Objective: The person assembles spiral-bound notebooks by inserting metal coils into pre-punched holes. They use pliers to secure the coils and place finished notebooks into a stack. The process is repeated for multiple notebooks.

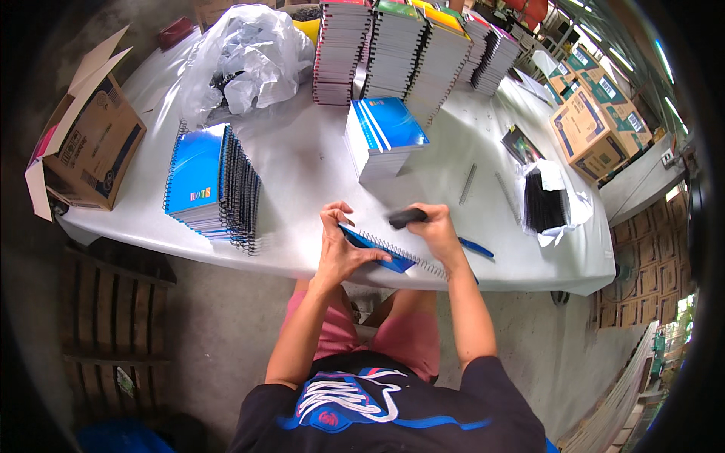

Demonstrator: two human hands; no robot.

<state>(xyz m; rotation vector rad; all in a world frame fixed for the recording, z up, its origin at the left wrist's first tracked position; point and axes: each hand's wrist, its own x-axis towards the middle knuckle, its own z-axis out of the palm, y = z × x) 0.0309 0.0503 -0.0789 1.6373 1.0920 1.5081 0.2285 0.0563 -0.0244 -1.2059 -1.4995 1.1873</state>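
Note:
My left hand (341,248) grips a blue-covered notebook (400,265) at the table's front edge, its thumb pressed along the cover. A metal spiral (389,247) runs along the notebook's upper edge and sticks out past its right end. Closed around a short black tool (408,218), my right hand (436,232) hovers just above that spiral; the tool's tip is smeared by motion, so its kind is unclear. Beyond the hands stands a pile of blue-covered pages (389,143) with no spiral visible. Left of them, spiral-bound blue notebooks (200,174) are stacked.
A slim blue pen-like tool (476,248) and a loose spiral (468,183) lie to the right, near black spirals in white wrapping (545,200). Tall notebook stacks (393,53) and a clear plastic bag (253,64) are at the back. An open cardboard box (94,143) stands left.

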